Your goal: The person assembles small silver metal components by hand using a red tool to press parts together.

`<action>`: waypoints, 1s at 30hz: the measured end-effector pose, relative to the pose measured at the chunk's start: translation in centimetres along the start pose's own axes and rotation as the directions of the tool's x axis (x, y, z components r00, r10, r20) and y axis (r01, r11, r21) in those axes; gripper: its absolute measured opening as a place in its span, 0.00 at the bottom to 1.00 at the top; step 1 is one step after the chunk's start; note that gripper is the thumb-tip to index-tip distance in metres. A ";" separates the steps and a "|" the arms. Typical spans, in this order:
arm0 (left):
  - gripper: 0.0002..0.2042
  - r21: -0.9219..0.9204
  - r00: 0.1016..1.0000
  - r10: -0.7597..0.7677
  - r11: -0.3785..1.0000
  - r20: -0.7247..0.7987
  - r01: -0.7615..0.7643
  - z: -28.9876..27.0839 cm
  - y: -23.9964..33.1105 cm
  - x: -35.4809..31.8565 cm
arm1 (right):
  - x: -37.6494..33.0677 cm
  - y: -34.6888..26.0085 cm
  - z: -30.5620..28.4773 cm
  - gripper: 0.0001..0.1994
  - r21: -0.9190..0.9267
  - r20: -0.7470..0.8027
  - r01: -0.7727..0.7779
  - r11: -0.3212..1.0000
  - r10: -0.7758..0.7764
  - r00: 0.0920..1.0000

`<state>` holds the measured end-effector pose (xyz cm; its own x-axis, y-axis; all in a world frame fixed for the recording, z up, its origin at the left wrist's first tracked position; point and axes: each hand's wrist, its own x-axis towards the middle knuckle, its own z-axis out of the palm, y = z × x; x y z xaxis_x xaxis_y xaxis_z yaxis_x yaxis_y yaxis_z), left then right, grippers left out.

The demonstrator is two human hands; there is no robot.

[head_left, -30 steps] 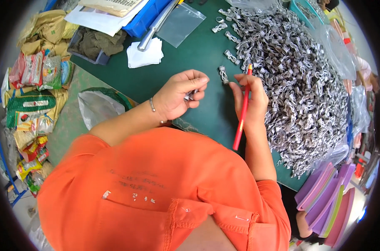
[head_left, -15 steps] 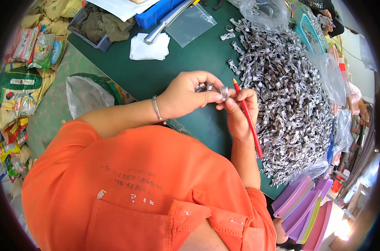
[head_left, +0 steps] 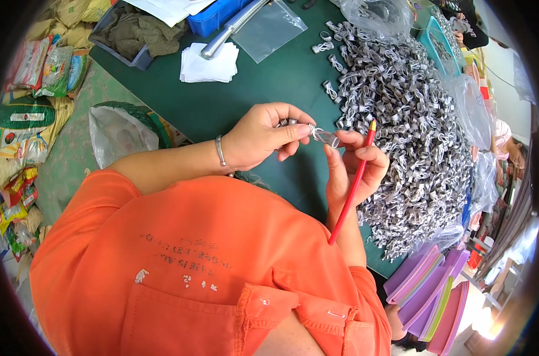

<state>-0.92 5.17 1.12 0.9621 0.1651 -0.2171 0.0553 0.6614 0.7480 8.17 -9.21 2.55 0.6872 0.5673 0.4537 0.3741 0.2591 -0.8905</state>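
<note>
Your left grip (head_left: 270, 134) is clamping a silvery-grey looped coil (head_left: 318, 131); your right grip (head_left: 342, 172) is pinching its far end, carrying a slender red pencil (head_left: 351, 193) over the green bench (head_left: 269, 86).

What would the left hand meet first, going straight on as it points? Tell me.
Most likely the right hand, which lies just beyond the small silvery looped piece pinched in the left hand. Depth is unclear in this single view.
</note>
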 end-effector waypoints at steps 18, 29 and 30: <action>0.08 0.108 0.985 0.147 0.985 -0.087 -0.137 -0.8 0.0 1.1 | 6.7 3.0 1.1 0.10 -0.337 0.131 -0.167 0.927 0.222 0.966; 0.08 0.315 0.928 0.372 0.881 0.003 -0.354 -1.0 -0.3 0.6 | 2.4 2.5 0.0 0.11 0.448 0.262 -0.456 0.769 0.374 0.890; 0.08 0.338 0.893 0.446 0.833 0.061 -0.439 -1.1 -0.5 0.7 | 2.1 2.7 -0.1 0.11 0.487 0.275 -0.467 0.738 0.378 0.884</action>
<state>-0.60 5.76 -0.04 0.8999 0.3981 0.1779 -0.2861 0.2313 0.9299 10.69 -7.41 1.07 0.5776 0.8145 0.0549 -0.3482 0.3067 -0.8858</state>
